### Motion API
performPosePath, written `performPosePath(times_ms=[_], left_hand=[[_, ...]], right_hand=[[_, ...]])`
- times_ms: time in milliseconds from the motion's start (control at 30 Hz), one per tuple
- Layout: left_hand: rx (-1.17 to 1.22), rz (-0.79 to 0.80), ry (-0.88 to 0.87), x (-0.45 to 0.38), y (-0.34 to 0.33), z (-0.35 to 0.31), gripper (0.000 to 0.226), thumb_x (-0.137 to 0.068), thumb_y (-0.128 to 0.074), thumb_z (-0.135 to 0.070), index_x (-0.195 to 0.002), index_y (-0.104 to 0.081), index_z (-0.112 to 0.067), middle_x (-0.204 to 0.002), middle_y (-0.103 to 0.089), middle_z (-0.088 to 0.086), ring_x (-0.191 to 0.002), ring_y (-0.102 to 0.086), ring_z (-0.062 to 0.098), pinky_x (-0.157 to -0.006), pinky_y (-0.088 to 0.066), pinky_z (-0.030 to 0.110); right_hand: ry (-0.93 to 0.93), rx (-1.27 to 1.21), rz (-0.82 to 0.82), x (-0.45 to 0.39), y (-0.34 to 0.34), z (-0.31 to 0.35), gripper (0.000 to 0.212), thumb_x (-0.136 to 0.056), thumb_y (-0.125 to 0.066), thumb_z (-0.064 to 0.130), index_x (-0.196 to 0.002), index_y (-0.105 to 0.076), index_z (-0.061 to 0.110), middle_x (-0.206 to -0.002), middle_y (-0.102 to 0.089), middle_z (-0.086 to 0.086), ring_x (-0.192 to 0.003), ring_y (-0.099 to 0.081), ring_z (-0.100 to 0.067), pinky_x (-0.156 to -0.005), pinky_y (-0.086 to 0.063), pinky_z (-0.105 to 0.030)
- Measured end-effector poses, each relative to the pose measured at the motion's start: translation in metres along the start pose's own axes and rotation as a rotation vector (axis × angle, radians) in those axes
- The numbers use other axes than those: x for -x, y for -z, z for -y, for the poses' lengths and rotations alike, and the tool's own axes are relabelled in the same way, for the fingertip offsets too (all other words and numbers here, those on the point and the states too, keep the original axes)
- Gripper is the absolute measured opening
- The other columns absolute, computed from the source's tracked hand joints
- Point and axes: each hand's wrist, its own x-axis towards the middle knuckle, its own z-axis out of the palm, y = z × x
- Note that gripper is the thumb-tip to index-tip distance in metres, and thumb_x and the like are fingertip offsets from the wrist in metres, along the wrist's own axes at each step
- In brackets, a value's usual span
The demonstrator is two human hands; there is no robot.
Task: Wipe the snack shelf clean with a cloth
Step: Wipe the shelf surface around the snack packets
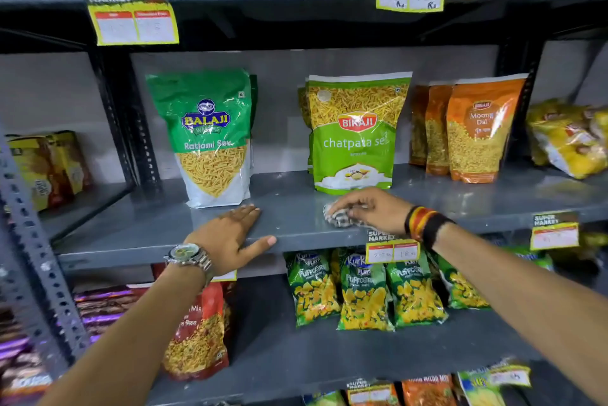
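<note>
Two bare arms reach up from the bottom corners to the grey snack shelf [296, 208]. Your left hand [230, 237] lies flat on the shelf near its front edge, fingers straight and close together, thumb out along the lip. It holds nothing. A silver watch [190, 257] sits on that wrist.

Your right hand [365, 206] is palm down with the fingers curled over a crumpled checked cloth [339, 218], pressing it onto the shelf. The cloth sits near the front edge, just in front of the green chatpata sev bag [353, 132]. Red, yellow and black bands [424, 224] wrap that wrist.

Your left fingertips are just beside the bottom of the Balaji Ratlami Sev bag [210, 139], which stands upright. A bare strip of shelf lies between the two green bags. Orange Moong Dal bags [473, 132] stand further right.

A yellow price tag [391, 249] hangs on the shelf lip under your right wrist. Green Puffcorn packs [362, 293] stand on the shelf below.
</note>
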Motion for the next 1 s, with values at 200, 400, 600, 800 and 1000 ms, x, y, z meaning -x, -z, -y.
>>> performPosePath(times_ms=[200,400,600,800,1000], left_hand=[[0.002,0.020,-0.051,-0.002,0.015,-0.020,0.118,-0.072,-0.004,-0.094,-0.159,-0.021,-0.015,-0.166,-0.022,0.004,-0.152,-0.022,0.020,-0.124,-0.017,0.036],[0.047,-0.030,-0.075,-0.027,0.022,-0.086,0.100,-0.085,-0.021,-0.081,-0.158,-0.023,-0.013,-0.166,-0.022,0.007,-0.152,-0.023,0.023,-0.123,-0.021,0.038],[0.014,0.016,-0.090,-0.053,0.004,-0.119,0.101,-0.086,-0.020,-0.083,-0.158,-0.021,-0.013,-0.166,-0.022,0.007,-0.151,-0.024,0.022,-0.120,-0.021,0.036],[0.004,-0.007,-0.051,-0.058,-0.008,-0.118,0.118,-0.071,0.001,-0.094,-0.159,-0.022,-0.019,-0.166,-0.024,-0.001,-0.151,-0.026,0.016,-0.121,-0.024,0.034],[0.012,-0.023,-0.042,-0.056,-0.009,-0.117,0.109,-0.077,-0.007,-0.092,-0.158,-0.024,-0.021,-0.165,-0.026,-0.002,-0.151,-0.025,0.013,-0.122,-0.024,0.032]], right_hand=[[0.055,-0.061,0.001,0.028,0.033,0.016,0.030,-0.096,-0.054,0.000,-0.113,-0.072,0.016,-0.124,-0.069,0.008,-0.117,-0.064,-0.014,-0.100,-0.050,-0.030],[-0.097,0.037,-0.177,-0.026,0.052,-0.006,0.037,-0.092,-0.050,-0.010,-0.111,-0.074,0.010,-0.132,-0.063,-0.004,-0.120,-0.059,-0.013,-0.067,-0.037,0.005],[-0.099,0.125,-0.011,-0.033,0.072,-0.045,0.034,-0.094,-0.053,-0.004,-0.112,-0.074,0.016,-0.136,-0.059,0.003,-0.119,-0.056,0.001,-0.082,-0.042,-0.003],[-0.018,0.031,0.068,-0.024,0.079,-0.094,0.034,-0.095,-0.054,-0.002,-0.112,-0.073,0.020,-0.136,-0.061,-0.001,-0.131,-0.051,-0.013,-0.109,-0.044,-0.038],[0.215,-0.113,0.239,0.048,0.070,-0.064,0.031,-0.095,-0.054,-0.003,-0.115,-0.071,0.013,-0.126,-0.067,0.003,-0.116,-0.061,0.002,-0.101,-0.044,-0.015]])
